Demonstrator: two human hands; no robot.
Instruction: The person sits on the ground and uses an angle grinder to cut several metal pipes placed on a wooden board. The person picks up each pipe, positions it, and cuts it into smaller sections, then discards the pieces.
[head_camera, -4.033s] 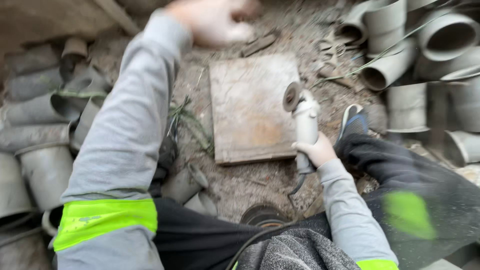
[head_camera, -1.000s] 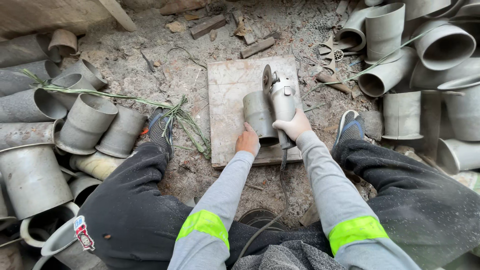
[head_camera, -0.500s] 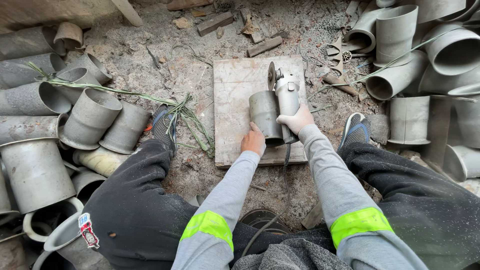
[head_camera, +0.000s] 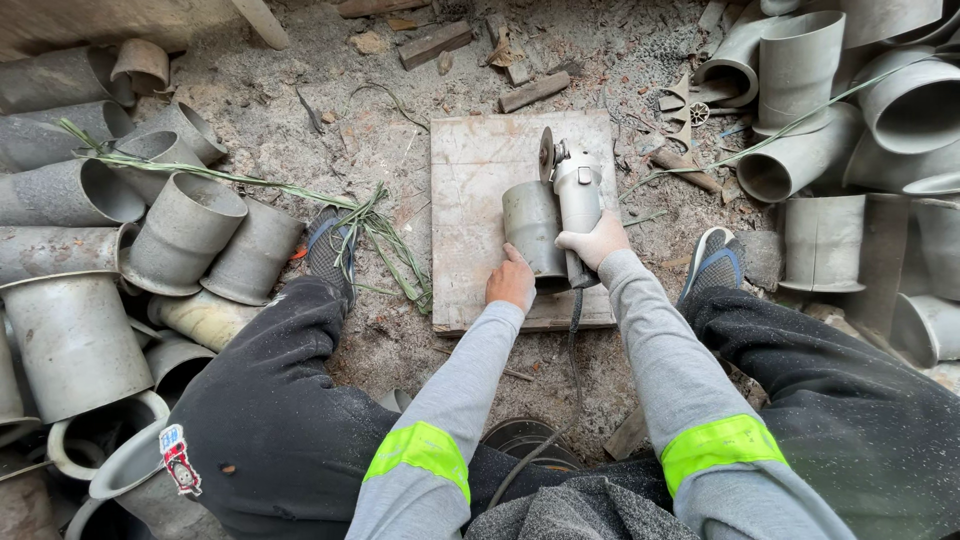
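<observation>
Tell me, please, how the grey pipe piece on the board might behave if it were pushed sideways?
The pipe piece lies on its side, so it would probably roll across the flat board. The left hand steadies its end. It looks like stiff, thin-walled metal, likely light.

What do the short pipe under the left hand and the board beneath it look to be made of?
Short pipe: likely grey plastic, possibly metal; matte, dusty, thin-walled, with an even dull surface. Board: wood, probably bare plywood; pale, with faint grain, stains and worn edges. The left hand steadies the pipe.
</observation>
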